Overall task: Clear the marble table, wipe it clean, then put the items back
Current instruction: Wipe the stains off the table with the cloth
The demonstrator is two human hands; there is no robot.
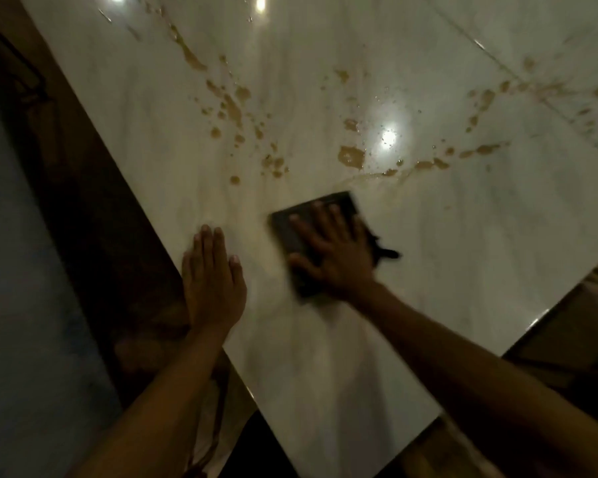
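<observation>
Cloth: your dark cloth (292, 232) lies flat on the marble table (325, 339), near the edge closest to you and just short of the brown spill.
Right hand: your right hand (332, 251) lies palm-down on the cloth with fingers spread, pressing it to the stone rather than pinching it; a dark corner of the cloth sticks out past the hand on the right.
Left hand: your left hand (211, 281) rests flat on the bare marble at the table's left edge, fingers held together, gripping nothing.
Stage: you look to be in the wiping step; no items show on the visible part of the top, so clearing seems done there.
Spill: brown splashes (351, 156) and scattered drops run across the middle and up toward the far left and far right, all beyond the cloth.
Risk, smearing: one pass through the big puddles could drag a thin brown film over the marble near you, because the cloth is small against that much liquid.
Risk, run-off: pushing toward the left edge could send liquid over onto the dark floor (94, 219).
Risk, slipping: wet polished stone may let your bracing hand slide.
Surface: pale veined marble, glossy, with ceiling lights mirrored in it.
Room: dim; the surroundings are too dark to make out.
</observation>
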